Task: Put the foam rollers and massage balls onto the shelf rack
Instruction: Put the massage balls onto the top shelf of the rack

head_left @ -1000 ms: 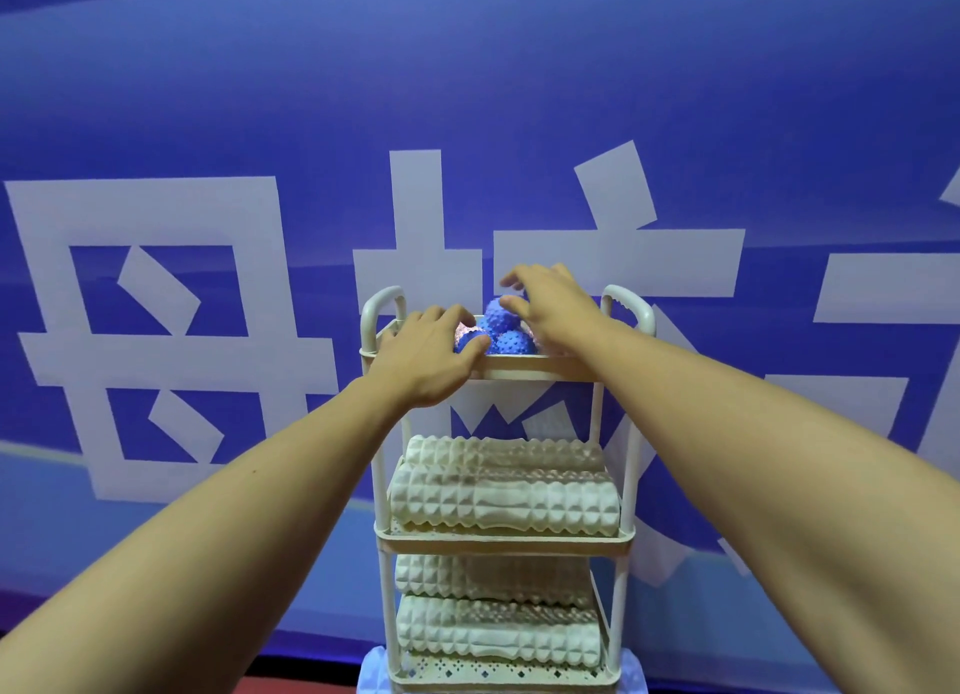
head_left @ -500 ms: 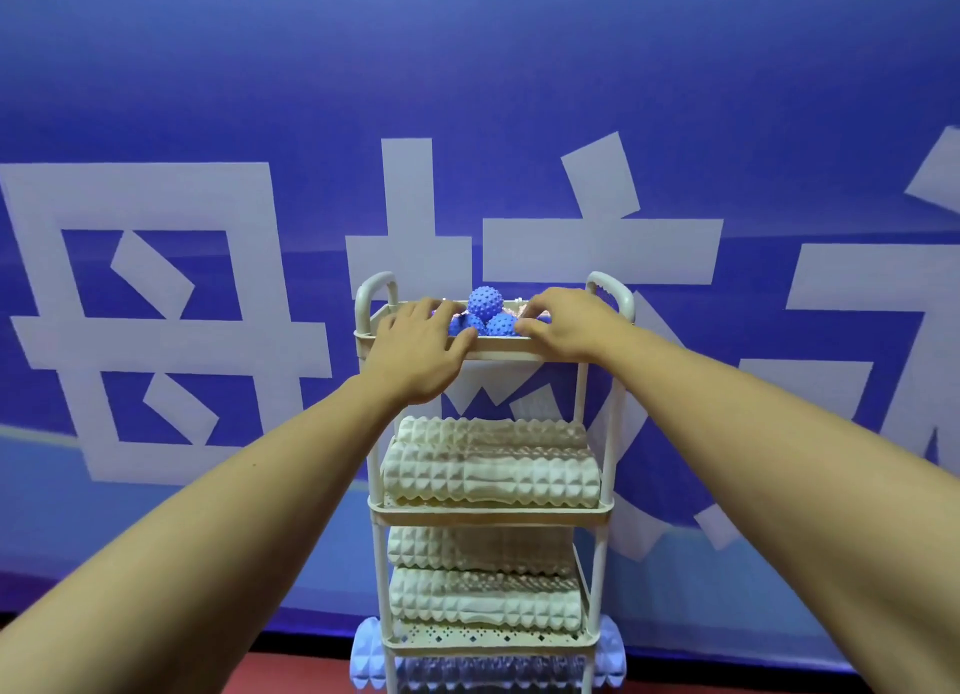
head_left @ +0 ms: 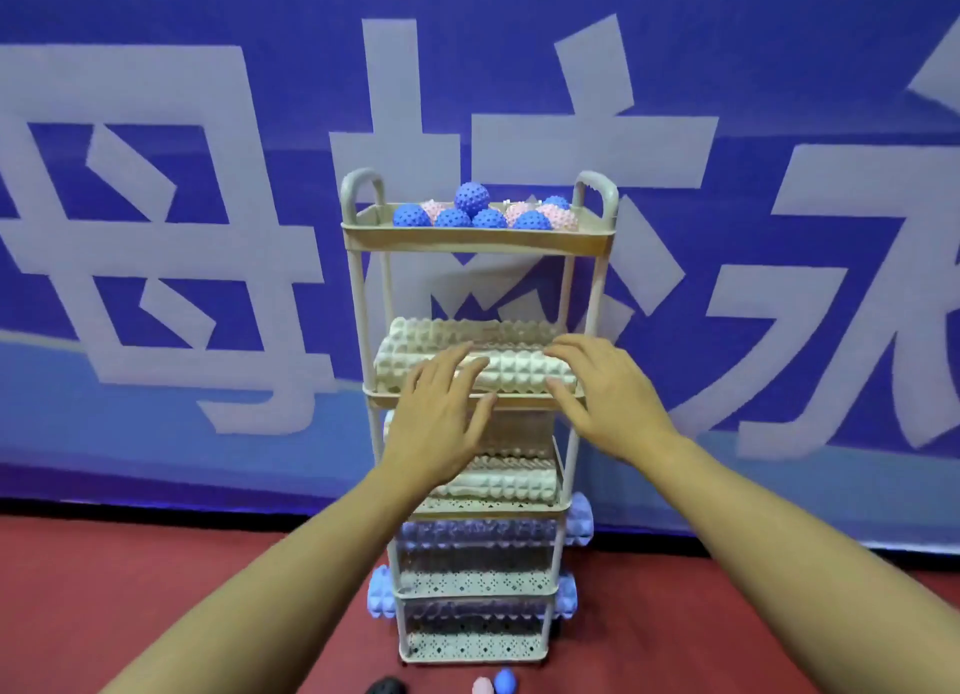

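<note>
A tall cream shelf rack (head_left: 478,243) stands against a blue banner. Its top tray holds several spiky blue massage balls (head_left: 471,198) and pink massage balls (head_left: 558,216). Cream foam rollers (head_left: 514,368) lie on the second shelf, more cream rollers (head_left: 498,483) on the third, and pale blue rollers (head_left: 577,519) on the two lowest shelves. My left hand (head_left: 441,418) and my right hand (head_left: 605,397) hover with spread, relaxed fingers in front of the second shelf, holding nothing. Whether the fingertips touch the front roller is unclear.
On the red floor (head_left: 156,589) at the bottom edge lie a pink ball (head_left: 482,685), a blue ball (head_left: 505,680) and a dark object (head_left: 385,685). The blue banner (head_left: 208,121) with large white characters stands right behind the rack.
Both hands have left the top tray and dropped to the second shelf. The view has pulled back and tilted down, showing the whole rack and the floor.
</note>
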A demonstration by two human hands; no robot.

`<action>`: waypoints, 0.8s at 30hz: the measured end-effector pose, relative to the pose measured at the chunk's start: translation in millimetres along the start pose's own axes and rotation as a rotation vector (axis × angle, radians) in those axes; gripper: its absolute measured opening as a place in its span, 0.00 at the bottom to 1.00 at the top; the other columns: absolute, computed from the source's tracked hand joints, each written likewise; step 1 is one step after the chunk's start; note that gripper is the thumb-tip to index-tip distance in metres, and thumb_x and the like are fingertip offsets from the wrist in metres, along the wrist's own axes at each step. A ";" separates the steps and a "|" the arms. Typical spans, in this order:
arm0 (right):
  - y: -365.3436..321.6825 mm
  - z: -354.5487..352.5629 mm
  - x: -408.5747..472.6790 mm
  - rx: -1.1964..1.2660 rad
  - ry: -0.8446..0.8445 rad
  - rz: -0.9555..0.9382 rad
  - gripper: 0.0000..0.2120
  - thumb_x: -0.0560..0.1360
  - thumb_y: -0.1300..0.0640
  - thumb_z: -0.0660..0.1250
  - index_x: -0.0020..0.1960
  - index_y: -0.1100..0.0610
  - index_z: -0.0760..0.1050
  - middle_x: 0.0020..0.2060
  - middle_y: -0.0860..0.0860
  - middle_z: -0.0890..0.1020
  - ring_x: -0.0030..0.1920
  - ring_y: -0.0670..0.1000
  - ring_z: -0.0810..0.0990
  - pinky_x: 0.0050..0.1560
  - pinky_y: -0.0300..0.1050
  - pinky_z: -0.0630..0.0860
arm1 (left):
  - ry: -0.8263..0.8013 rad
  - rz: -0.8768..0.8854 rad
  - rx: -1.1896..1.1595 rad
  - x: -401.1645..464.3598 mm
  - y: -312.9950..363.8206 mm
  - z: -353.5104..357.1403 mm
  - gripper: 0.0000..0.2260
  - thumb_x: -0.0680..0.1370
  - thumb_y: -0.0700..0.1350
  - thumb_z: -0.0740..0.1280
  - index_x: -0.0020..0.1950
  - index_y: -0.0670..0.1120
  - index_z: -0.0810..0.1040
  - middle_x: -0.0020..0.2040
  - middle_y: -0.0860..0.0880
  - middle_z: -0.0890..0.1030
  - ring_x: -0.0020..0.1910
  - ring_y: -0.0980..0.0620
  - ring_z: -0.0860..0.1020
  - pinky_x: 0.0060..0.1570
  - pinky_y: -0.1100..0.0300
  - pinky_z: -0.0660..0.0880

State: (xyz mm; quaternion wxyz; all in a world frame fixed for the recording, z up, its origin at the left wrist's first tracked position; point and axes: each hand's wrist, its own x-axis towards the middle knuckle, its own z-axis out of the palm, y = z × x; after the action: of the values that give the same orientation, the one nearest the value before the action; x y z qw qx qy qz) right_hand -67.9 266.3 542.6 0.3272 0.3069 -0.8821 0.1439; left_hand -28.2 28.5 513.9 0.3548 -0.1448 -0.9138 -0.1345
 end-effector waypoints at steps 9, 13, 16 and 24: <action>0.2 124.8 -194.0 -0.022 -0.565 0.251 0.29 0.79 0.39 0.58 0.73 0.54 0.72 0.70 0.54 0.76 0.65 0.58 0.77 0.63 0.54 0.75 | -0.552 -0.106 -0.018 -179.2 17.4 134.5 0.28 0.81 0.61 0.51 0.75 0.48 0.68 0.75 0.45 0.68 0.74 0.45 0.66 0.69 0.45 0.67; 1.3 181.3 -264.5 0.040 -0.710 0.339 0.28 0.78 0.40 0.62 0.73 0.52 0.71 0.70 0.52 0.74 0.66 0.58 0.76 0.64 0.54 0.73 | -0.772 -0.231 -0.037 -247.8 8.7 195.1 0.32 0.79 0.64 0.50 0.78 0.49 0.62 0.78 0.45 0.62 0.75 0.43 0.63 0.70 0.44 0.66; 6.0 231.8 -308.6 0.044 -0.926 0.389 0.31 0.80 0.37 0.59 0.79 0.49 0.62 0.75 0.50 0.67 0.71 0.56 0.70 0.68 0.54 0.68 | -0.934 -0.323 -0.040 -291.2 -5.1 246.1 0.30 0.81 0.61 0.55 0.80 0.49 0.58 0.78 0.44 0.60 0.75 0.41 0.61 0.69 0.45 0.67; 23.8 394.0 -386.8 0.146 -1.232 0.431 0.34 0.79 0.36 0.60 0.81 0.47 0.56 0.79 0.49 0.60 0.76 0.56 0.64 0.73 0.54 0.62 | -1.254 -0.490 -0.099 -373.9 -54.5 392.1 0.30 0.81 0.59 0.60 0.79 0.51 0.55 0.75 0.47 0.63 0.72 0.42 0.65 0.63 0.42 0.71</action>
State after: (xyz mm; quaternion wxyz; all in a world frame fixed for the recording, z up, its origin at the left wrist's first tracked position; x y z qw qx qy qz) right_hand -44.4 278.6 -9.4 -0.2955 0.1708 -0.9378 0.0637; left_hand -22.8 51.7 -30.1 -0.2905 -0.0001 -0.9461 -0.1431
